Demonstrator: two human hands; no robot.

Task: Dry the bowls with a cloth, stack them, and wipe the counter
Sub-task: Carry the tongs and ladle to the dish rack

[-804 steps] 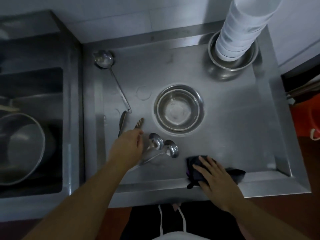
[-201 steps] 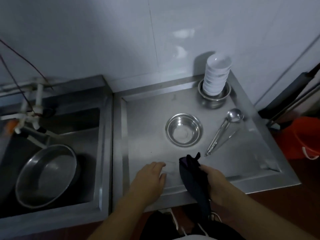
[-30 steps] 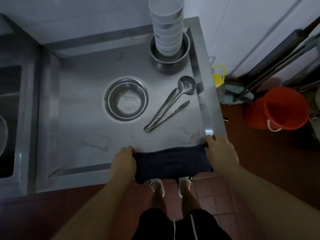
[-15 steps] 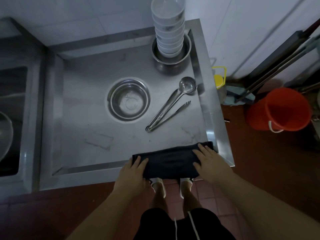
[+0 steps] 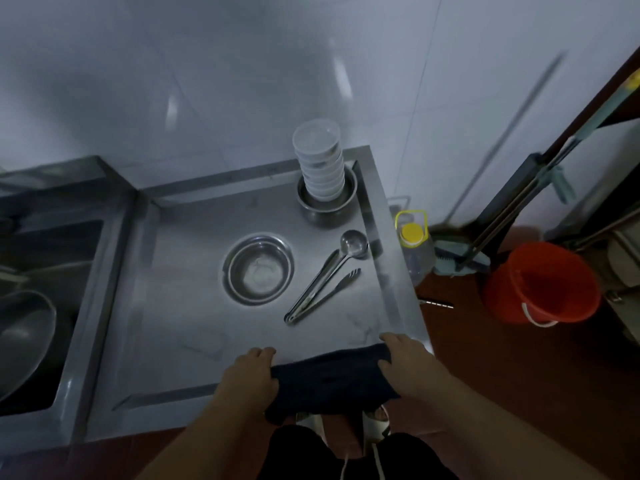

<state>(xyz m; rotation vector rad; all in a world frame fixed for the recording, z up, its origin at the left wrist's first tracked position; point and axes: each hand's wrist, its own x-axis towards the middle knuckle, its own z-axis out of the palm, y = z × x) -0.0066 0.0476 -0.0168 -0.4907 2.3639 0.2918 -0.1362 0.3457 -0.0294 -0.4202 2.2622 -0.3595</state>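
A dark cloth lies stretched along the front edge of the steel counter and hangs over it. My left hand grips its left end and my right hand grips its right end. A steel bowl sits alone in the middle of the counter. In the back right corner a tall stack of white bowls stands inside another steel bowl.
A ladle and tongs lie right of the middle bowl. A sink with a large steel basin is at the left. On the floor to the right stand a yellow-capped bottle, an orange bucket and mop handles.
Both hands have gone from lying on the cloth's ends to gripping them. The camera has tilted up, so more wall shows.
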